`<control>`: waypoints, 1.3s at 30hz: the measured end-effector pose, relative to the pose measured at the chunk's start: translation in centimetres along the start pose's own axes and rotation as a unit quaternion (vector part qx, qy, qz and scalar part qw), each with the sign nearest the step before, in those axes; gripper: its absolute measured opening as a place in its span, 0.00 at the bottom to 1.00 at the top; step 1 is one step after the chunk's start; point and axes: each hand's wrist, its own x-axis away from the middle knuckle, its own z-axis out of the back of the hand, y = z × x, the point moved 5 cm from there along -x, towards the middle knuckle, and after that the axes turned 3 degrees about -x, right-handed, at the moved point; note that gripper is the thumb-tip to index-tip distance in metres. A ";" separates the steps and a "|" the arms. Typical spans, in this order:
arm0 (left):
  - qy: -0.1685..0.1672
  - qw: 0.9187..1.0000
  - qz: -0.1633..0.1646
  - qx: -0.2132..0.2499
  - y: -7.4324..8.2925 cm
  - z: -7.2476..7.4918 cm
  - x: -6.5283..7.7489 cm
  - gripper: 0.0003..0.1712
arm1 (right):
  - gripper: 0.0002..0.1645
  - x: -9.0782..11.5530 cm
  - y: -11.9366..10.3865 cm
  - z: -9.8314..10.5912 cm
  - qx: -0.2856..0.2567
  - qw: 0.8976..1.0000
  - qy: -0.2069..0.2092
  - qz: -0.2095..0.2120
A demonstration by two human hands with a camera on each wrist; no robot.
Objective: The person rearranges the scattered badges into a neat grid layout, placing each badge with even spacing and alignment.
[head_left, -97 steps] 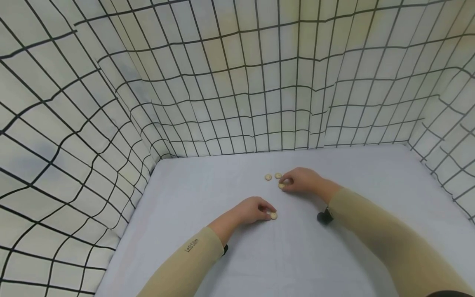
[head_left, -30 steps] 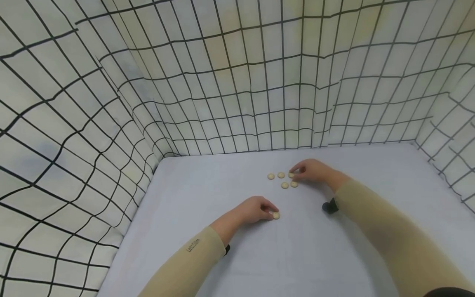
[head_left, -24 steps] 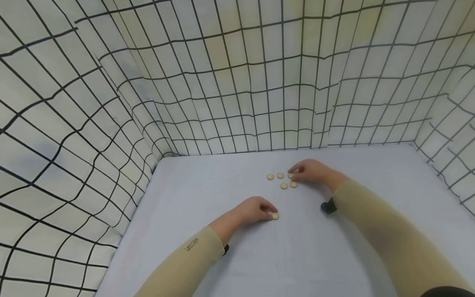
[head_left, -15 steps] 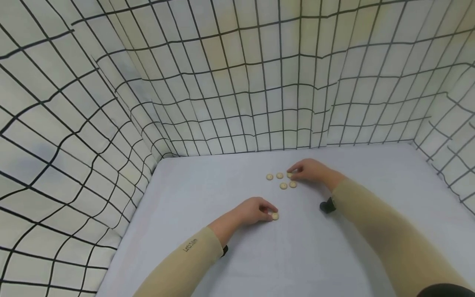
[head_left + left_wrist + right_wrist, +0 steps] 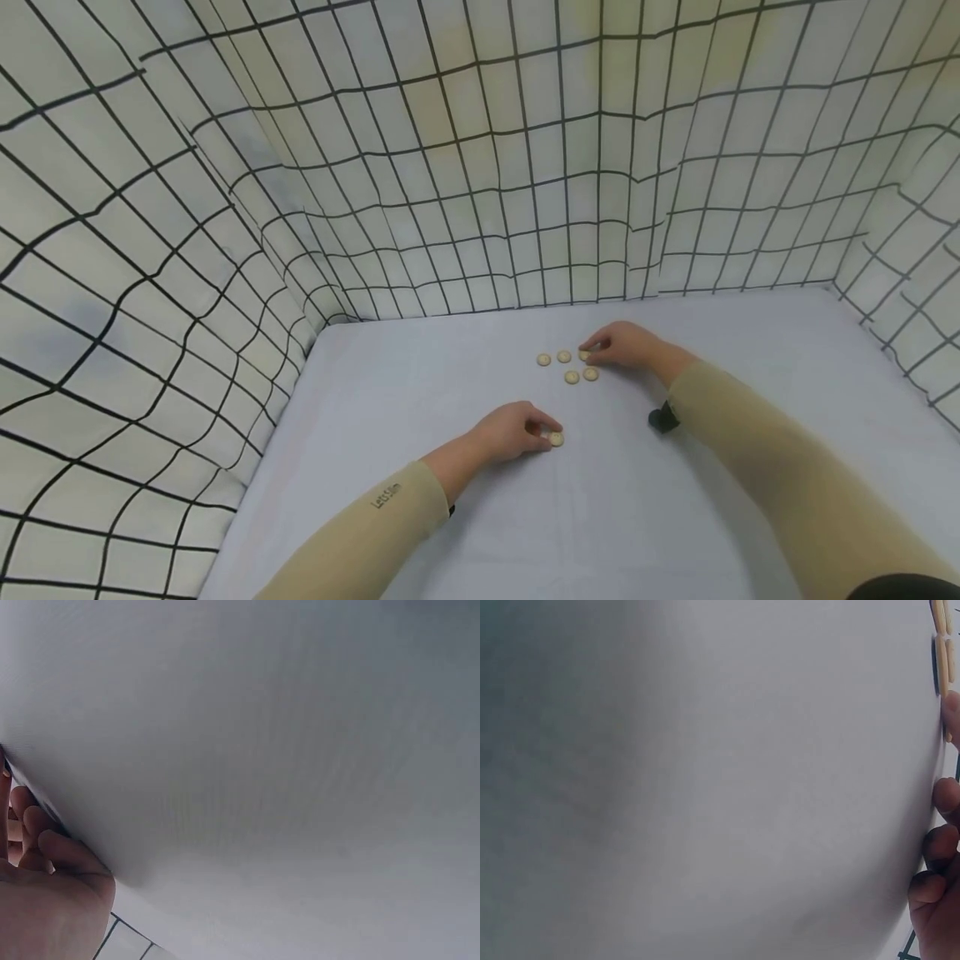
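Note:
Several small pale wooden discs lie in a tight cluster on the white-covered table (image 5: 480,533) in the head view. My right hand (image 5: 626,343) pinches the disc (image 5: 584,355) at the right end of the cluster's back row, thumb and a fingertip at its edges. Left of it are two more back-row discs (image 5: 543,359), and in front sits a row of two discs (image 5: 572,377). Nearer to me, my left hand (image 5: 512,432) pinches a separate disc (image 5: 556,438) against the table. In the right wrist view, discs (image 5: 941,664) show edge-on beside my fingertips.
White walls with a black grid pattern (image 5: 495,192) enclose the table at the back and both sides. A dark wrist camera (image 5: 663,418) hangs under the right wrist, low over the cloth. Beige sleeves (image 5: 375,517) cover both forearms.
Since the oldest frame, my right hand has shifted right and slightly back, and the cluster has grown from three discs to several. Over the last second both hands have stayed nearly still.

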 end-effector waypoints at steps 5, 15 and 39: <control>0.002 1.000 -0.001 -0.026 0.2 -0.1 -0.1 0.14 | 0.21 0.1 -0.1 0.0 -0.001 1.000 -0.003 -0.003; -0.006 0.999 -0.007 -0.045 0.0 -0.2 -0.4 0.11 | 0.21 0.0 0.0 -0.1 -0.008 1.000 -0.005 -0.014; -0.008 0.998 -0.029 -0.057 0.0 -0.3 -0.6 0.15 | 0.22 0.0 0.2 -0.3 -0.006 1.000 0.002 -0.018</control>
